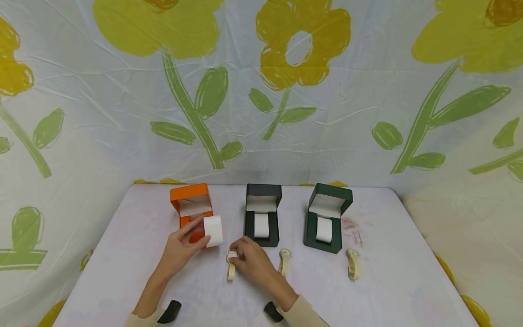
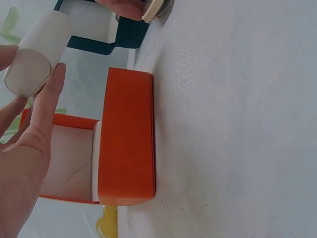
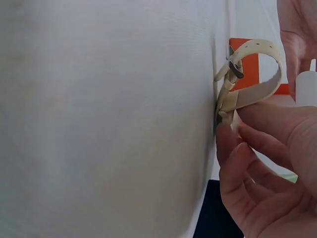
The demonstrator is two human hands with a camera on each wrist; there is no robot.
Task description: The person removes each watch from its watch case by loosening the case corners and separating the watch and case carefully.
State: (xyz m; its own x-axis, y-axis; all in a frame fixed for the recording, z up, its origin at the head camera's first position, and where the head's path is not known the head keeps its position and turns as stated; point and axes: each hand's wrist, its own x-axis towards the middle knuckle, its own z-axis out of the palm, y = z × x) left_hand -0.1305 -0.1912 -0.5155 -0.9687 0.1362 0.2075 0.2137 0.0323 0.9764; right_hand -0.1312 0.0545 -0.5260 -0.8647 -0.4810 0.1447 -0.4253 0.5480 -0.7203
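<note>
My left hand (image 1: 181, 249) holds a white watch cushion (image 1: 214, 230) between thumb and fingers, in front of the open orange watch box (image 1: 192, 192). In the left wrist view the cushion (image 2: 42, 49) is rounded and raised above the orange box (image 2: 128, 139). With thumb and fingertips, my right hand (image 1: 254, 262) pinches a watch (image 1: 231, 272) by its case, to the right of the cushion. Its cream strap (image 3: 267, 89) forms a loop with a metal buckle in the right wrist view. Part of the watch case is hidden by the fingers.
A black watch box (image 1: 249, 236) and a dark green one (image 1: 337, 240) stand open to the right, each with a white cushion inside. Two more cream-strapped watches lie on the table: one (image 1: 285, 255) beside my right hand, another (image 1: 353, 265) farther right. A flowered cloth (image 1: 327, 150) hangs behind.
</note>
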